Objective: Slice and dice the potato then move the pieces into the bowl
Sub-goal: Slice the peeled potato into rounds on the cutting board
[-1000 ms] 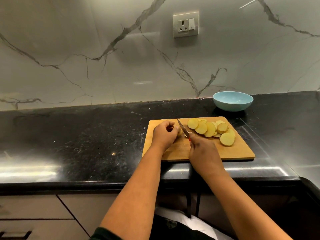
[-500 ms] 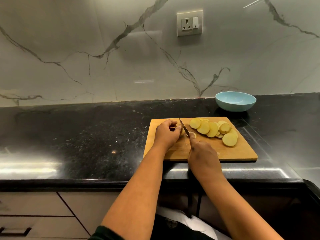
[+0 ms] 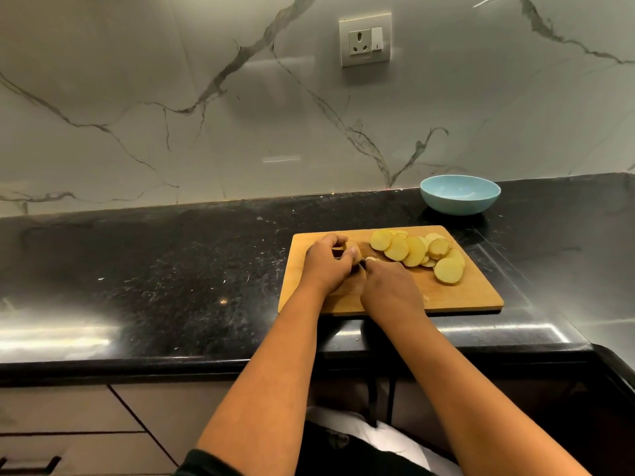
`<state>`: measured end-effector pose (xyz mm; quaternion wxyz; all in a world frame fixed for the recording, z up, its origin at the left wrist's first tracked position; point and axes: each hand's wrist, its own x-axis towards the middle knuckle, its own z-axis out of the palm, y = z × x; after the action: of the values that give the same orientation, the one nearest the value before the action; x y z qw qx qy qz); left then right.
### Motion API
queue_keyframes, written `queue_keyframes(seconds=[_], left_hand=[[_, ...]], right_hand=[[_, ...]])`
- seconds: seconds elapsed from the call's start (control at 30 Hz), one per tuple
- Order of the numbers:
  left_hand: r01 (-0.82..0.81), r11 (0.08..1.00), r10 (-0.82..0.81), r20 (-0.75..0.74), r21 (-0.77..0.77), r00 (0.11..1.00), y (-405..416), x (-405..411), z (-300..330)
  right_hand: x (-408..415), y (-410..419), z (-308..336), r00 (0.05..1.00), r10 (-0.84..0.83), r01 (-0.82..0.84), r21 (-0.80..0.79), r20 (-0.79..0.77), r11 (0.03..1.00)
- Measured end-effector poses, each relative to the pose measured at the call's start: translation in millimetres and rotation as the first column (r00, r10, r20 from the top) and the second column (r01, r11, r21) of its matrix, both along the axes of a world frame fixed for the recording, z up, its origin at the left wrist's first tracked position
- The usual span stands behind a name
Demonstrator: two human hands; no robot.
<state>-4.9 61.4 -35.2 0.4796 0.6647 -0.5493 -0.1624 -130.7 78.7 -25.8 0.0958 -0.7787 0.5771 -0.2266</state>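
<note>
A wooden cutting board (image 3: 474,297) lies on the black counter (image 3: 171,269), near its front edge. The left hand (image 3: 326,264) rests on the left half of the board with its fingers curled around the last small piece of potato (image 3: 354,250), which is mostly hidden under the fingers. The right hand (image 3: 390,290) is just beside it, at about 4 o'clock from the left hand, and the two hands are almost touching. The right hand is closed like a fist; only a tiny dark part of the knife (image 3: 361,266) shows between the hands, so I cannot tell how the blade stands. A fresh thin piece (image 3: 371,259) lies just above the right knuckles. The cut potato slices (image 3: 415,252) lie in an overlapping heap on the board, at about 2 o'clock from the hands. One bigger slice (image 3: 448,270) lies at the near right end of the heap. The light blue bowl (image 3: 460,194) stands on the counter beyond the far right corner of the board, apart from it. A wall socket (image 3: 365,39) sits on the marble wall (image 3: 137,97) at 12 o'clock.
</note>
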Motion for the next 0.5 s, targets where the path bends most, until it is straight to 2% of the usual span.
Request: queue_keyframes(seconds=[0.1,0.17,0.27,0.5], left_hand=[[-0.008,1.000,0.009,-0.079,0.018,0.997,1,0,1],[-0.005,1.000,0.008,-0.117,0.025,0.993,1,1,2],[0.004,1.000,-0.001,-0.126,0.019,0.992,2,0,2],[-0.012,1.000,0.013,-0.099,0.013,0.995,1,0,1]], right_hand=[[-9,2,-7,0.977,0.004,0.002,-0.030,0.215,1.000],[-14,5,-12,0.945,0.059,-0.009,-0.155,0.322,0.988],[-14,10,-18,0.944,0.113,-0.030,-0.258,0.311,0.966],[-11,16,-21,0.977,0.083,-0.027,-0.273,0.196,0.962]])
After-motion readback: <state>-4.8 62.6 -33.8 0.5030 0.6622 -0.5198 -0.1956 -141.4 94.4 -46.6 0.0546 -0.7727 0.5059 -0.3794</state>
